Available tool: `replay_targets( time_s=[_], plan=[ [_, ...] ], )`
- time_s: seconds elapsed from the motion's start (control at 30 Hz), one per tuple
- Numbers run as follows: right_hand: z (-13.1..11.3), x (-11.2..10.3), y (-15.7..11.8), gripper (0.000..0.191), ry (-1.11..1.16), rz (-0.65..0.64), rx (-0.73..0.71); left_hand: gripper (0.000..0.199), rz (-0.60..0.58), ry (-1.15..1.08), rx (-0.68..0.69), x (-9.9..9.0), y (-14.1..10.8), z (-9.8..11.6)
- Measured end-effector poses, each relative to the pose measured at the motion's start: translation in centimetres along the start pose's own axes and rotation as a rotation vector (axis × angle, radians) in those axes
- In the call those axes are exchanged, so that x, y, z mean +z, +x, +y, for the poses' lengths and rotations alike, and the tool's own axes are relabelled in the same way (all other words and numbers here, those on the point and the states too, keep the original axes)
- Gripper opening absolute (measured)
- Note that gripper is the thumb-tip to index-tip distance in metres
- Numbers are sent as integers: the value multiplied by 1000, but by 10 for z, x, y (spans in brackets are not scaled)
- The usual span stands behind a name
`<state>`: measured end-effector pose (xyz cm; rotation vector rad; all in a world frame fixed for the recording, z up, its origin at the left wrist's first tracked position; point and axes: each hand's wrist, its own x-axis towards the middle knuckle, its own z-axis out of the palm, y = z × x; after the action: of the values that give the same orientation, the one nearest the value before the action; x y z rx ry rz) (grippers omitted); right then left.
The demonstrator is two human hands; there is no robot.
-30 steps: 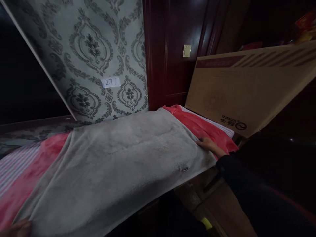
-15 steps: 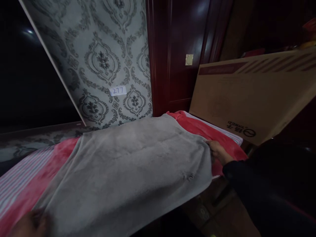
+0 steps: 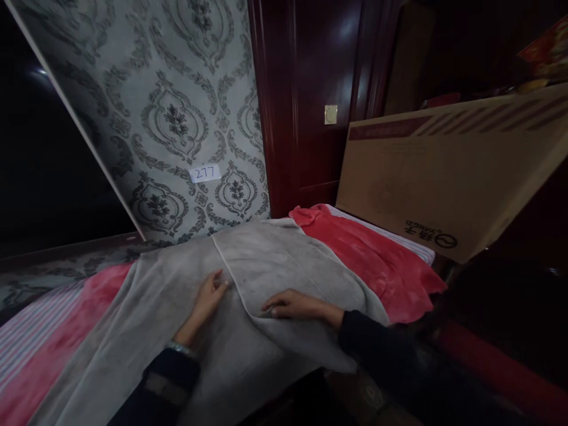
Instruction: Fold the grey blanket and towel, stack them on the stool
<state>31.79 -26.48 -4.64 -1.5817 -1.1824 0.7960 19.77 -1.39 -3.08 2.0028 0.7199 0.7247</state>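
Observation:
A soft grey garment point(image 3: 173, 284) lies spread over a red fleece cloth point(image 3: 377, 254); which garment or blanket it is, I cannot tell. Its right part is folded over toward the middle, with a pale edge running down the centre. My right hand point(image 3: 293, 305) grips the corner of that folded flap, fingers closed on it. My left hand point(image 3: 212, 293) hovers at or just above the grey cloth, left of the flap's edge, with thumb and fingers apart. Red cloth shows at both ends.
A striped cover point(image 3: 39, 310) lies underneath the cloths. A large cardboard box point(image 3: 435, 177) leans at the right, beside a dark red door point(image 3: 310, 71). Behind are patterned wallpaper point(image 3: 177, 118), a paper marked 277 point(image 3: 205, 173) and a dark screen point(image 3: 48, 136) at left.
My right hand has carried the grey cloth's right side leftward, folding it over and baring more red cloth. My left hand has moved from the lower left corner to the middle.

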Motion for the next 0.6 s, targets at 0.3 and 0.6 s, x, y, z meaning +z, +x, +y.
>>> replay_targets(
  time_s=[0.3,0.6],
  plan=[
    [23,-150,21,8,226,770,204,41,53,608,294,42,29,-23],
    [42,-212,144,18,241,924,325,39,90,614,373,45,25,-44]
  ],
)
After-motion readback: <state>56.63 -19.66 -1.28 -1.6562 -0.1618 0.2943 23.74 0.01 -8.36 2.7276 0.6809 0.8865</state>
